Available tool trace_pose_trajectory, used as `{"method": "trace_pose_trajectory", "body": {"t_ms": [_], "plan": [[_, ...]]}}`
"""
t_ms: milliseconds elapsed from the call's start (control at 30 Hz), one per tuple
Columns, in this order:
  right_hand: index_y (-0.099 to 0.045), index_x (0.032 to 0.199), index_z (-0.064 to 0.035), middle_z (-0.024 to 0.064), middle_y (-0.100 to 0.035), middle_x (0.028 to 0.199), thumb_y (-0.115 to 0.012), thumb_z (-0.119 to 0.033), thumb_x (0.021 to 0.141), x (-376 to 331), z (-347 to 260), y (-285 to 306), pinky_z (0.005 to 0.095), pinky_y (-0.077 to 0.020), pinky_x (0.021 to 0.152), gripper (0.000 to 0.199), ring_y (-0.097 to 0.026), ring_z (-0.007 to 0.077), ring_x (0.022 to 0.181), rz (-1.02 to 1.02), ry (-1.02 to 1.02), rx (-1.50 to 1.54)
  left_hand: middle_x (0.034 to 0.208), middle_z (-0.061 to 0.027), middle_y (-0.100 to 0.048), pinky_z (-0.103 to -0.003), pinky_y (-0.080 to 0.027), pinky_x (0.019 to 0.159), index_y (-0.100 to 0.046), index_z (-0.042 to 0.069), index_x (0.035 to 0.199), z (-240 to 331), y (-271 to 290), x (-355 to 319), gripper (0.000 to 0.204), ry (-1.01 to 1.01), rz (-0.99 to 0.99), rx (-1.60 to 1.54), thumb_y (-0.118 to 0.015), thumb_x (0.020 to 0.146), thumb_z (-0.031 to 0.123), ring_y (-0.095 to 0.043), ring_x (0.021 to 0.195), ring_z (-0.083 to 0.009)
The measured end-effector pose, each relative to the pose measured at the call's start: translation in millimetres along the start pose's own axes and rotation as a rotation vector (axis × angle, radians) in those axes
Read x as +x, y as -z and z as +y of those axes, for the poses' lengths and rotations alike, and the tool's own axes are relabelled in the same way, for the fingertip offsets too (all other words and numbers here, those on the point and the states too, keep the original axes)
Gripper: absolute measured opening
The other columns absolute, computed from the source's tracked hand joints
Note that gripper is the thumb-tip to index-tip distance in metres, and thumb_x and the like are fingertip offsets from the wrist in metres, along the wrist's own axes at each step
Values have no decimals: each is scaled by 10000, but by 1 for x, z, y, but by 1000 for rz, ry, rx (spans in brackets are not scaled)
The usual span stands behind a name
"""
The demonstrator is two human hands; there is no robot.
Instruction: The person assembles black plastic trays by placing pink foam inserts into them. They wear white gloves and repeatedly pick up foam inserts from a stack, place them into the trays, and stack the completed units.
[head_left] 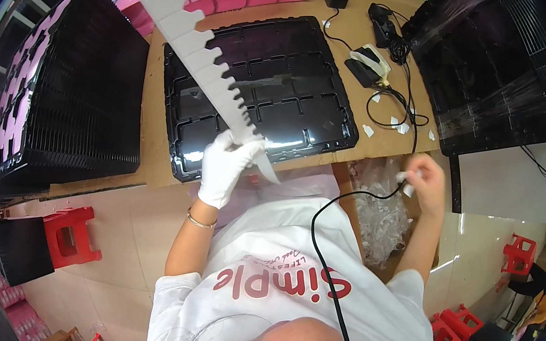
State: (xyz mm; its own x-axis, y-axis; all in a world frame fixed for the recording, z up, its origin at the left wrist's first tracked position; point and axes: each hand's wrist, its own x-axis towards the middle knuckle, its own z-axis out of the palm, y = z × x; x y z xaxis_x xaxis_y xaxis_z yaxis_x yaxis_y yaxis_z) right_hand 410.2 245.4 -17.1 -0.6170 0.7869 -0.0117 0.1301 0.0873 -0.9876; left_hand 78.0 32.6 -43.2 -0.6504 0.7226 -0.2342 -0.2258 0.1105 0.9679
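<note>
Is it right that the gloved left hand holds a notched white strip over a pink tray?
Not quite. In the head view the gloved left hand does hold the notched white strip, but the tray beneath it is black, not pink.

Bright, even light falls from above where I work. It glares white off the glossy black tray (266, 94) and the pale floor (492, 234). Edges bend and darken at the fisheye rim; my shoulder blurs near the lens.

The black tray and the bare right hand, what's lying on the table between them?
In the head view, bare brown tabletop, a few small white scraps and a looping black cable lie between the black tray and right hand.
</note>
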Motion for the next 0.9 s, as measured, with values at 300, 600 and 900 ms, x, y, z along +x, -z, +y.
{"method": "trace_pose_trajectory", "body": {"t_ms": [300,600,900], "plan": [[-602,1166,-61,160,-603,1145,-618,-219,932,-87,157,73,398,-437,906,282,-559,273,1075,960,-461,-1737,848,-27,-714,-247,-501,695,-714,26,900,-30,25,-57,181,-135,-186,380,-796,781,134,-594,731,-55],[-659,1004,18,55,-667,958,-622,-63,920,131,-35,-84,244,-500,803,122,-631,116,888,188,477,-117,869,-87,-721,-315,-526,731,-739,79,930,-79,69,-68,157,-118,-214,899,-768,803,167,-680,784,-196],[-595,1177,26,157,-628,1179,-751,-173,830,414,-66,-198,315,-495,898,428,-584,209,1121,2,235,85,841,-70,-705,-318,-521,738,-739,118,893,-41,70,-73,218,-98,-224,806,-761,806,317,-663,752,-230]]}}
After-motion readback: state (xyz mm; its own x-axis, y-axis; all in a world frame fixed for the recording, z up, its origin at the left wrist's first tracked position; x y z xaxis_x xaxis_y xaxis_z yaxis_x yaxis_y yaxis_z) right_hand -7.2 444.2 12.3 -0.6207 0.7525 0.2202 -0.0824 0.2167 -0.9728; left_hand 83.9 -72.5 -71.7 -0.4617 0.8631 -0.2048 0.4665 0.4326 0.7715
